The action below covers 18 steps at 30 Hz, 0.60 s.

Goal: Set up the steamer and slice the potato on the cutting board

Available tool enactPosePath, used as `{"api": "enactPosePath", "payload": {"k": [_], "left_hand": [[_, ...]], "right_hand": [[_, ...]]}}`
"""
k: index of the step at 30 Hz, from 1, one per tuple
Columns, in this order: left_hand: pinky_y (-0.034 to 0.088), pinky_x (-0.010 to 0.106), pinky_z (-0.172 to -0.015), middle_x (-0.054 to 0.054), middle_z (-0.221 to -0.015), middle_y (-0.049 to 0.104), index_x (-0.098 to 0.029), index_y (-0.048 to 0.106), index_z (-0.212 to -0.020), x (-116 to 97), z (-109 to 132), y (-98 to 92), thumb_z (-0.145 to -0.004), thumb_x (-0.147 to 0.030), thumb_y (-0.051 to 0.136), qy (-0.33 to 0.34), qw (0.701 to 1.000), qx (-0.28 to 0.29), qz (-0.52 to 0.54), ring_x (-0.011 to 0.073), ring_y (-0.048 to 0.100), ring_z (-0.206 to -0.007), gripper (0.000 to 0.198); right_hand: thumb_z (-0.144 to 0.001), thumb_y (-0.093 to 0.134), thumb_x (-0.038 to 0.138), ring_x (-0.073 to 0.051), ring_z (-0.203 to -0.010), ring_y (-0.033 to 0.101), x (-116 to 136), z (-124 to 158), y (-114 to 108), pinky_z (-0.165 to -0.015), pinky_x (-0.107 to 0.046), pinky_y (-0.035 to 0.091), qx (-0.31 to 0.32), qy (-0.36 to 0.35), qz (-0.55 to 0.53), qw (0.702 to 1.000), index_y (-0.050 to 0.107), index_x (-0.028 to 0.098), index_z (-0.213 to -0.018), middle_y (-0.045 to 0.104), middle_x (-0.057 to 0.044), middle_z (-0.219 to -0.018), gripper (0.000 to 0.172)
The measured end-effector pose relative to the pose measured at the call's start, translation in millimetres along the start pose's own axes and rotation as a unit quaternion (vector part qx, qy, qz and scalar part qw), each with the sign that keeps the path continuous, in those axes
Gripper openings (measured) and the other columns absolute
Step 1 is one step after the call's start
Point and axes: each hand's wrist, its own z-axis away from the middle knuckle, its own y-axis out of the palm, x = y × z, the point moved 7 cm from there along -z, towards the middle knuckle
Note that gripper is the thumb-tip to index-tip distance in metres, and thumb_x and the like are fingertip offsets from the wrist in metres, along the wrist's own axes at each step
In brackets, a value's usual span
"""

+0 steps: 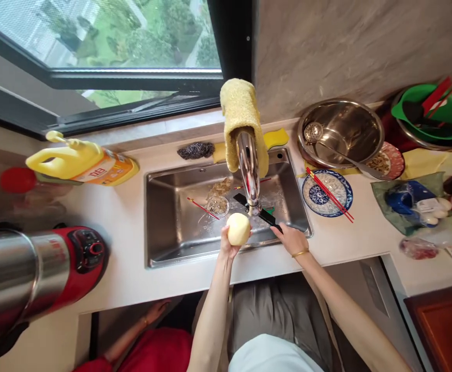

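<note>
My left hand [228, 247] grips a pale, smooth peeled potato [238, 229]; my right hand [292, 238] clasps a knife [257, 211]; the sink [164, 243] holds peelings [219, 187].

Pale countertop [125, 217] with yellow bottle [82, 163], steel basin [340, 129], patterned plate [327, 192].

Bright window daylight, warped blurry edges

I count one peeled potato [238, 229] in my left hand [228, 247], one knife [257, 210] in my right hand [292, 239], two pairs of red chopsticks [330, 194], one patterned plate [338, 199], one steel bowl [346, 129], one yellow bottle [82, 161].
</note>
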Motion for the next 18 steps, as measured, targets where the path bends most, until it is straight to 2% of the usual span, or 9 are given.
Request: {"api": "enactPosePath", "payload": {"k": [3, 6, 9, 12, 15, 18], "left_hand": [[0.045, 0.048, -0.093, 0.01, -0.114, 0.064, -0.019, 0.043, -0.129, -5.7, -4.5, -7.7, -0.072, -0.058, 0.056, 0.004, 0.999, -0.023, 0.023, 0.0305, 0.061, -0.104, 0.07], [0.046, 0.049, -0.093, 0.012, -0.115, 0.063, -0.018, 0.042, -0.129, -4.0, -9.4, -14.6, -0.072, -0.059, 0.059, -0.014, 0.999, -0.026, 0.034, 0.0302, 0.062, -0.103, 0.072], [0.044, 0.049, -0.096, 0.013, -0.121, 0.061, -0.019, 0.041, -0.13, -0.9, -9.3, -13.2, -0.071, -0.058, 0.062, -0.026, 0.999, -0.007, 0.021, 0.0304, 0.059, -0.109, 0.074], [0.044, 0.049, -0.097, 0.013, -0.124, 0.059, -0.019, 0.042, -0.131, -0.7, -13.3, 3.4, -0.073, -0.05, 0.065, -0.019, 0.999, 0.031, -0.011, 0.0309, 0.056, -0.113, 0.069], [0.046, 0.049, -0.093, 0.011, -0.128, 0.055, -0.022, 0.039, -0.135, -7.9, -32.3, 31.6, -0.072, -0.041, 0.069, 0.029, 0.995, 0.051, -0.078, 0.0308, 0.056, -0.111, 0.072], [0.045, 0.044, -0.096, 0.011, -0.127, 0.055, -0.022, 0.041, -0.136, -24.6, -62.1, 62.3, -0.069, -0.036, 0.074, 0.093, 0.974, 0.045, -0.204, 0.0292, 0.054, -0.113, 0.076]], "right_hand": [[-0.092, 0.031, 0.061, -0.02, -0.062, 0.065, 16.3, 9.0, -8.9, -0.051, -0.024, 0.027, -0.007, -0.028, -0.011, 1.0, 0.06, 0.02, -0.095, 0.07, -0.009, -0.073, 0.051], [-0.092, 0.031, 0.06, -0.021, -0.063, 0.064, 25.2, 11.7, -11.8, -0.051, -0.025, 0.027, -0.012, -0.024, -0.031, 0.999, 0.061, 0.019, -0.095, 0.07, -0.01, -0.074, 0.051], [-0.095, 0.025, 0.056, -0.019, -0.066, 0.063, 25.0, -3.3, -9.6, -0.054, -0.024, 0.031, 0.006, -0.027, -0.139, 0.99, 0.062, 0.02, -0.085, 0.069, -0.008, -0.073, 0.053], [-0.093, 0.03, 0.055, -0.018, -0.066, 0.061, 9.0, -22.1, -9.1, -0.055, -0.023, 0.033, 0.021, 0.0, -0.216, 0.976, 0.06, 0.02, -0.068, 0.067, -0.007, -0.07, 0.052], [-0.088, 0.04, 0.054, -0.016, -0.053, 0.056, -19.0, -26.2, -8.4, -0.049, -0.024, 0.031, 0.021, 0.076, -0.284, 0.956, 0.054, 0.02, -0.06, 0.06, -0.005, -0.057, 0.046], [-0.086, 0.037, 0.06, -0.01, -0.033, 0.039, -42.3, -12.4, 3.7, -0.038, -0.022, 0.026, 0.049, 0.173, -0.437, 0.882, 0.046, 0.021, -0.061, 0.043, 0.004, -0.042, 0.047]]}}
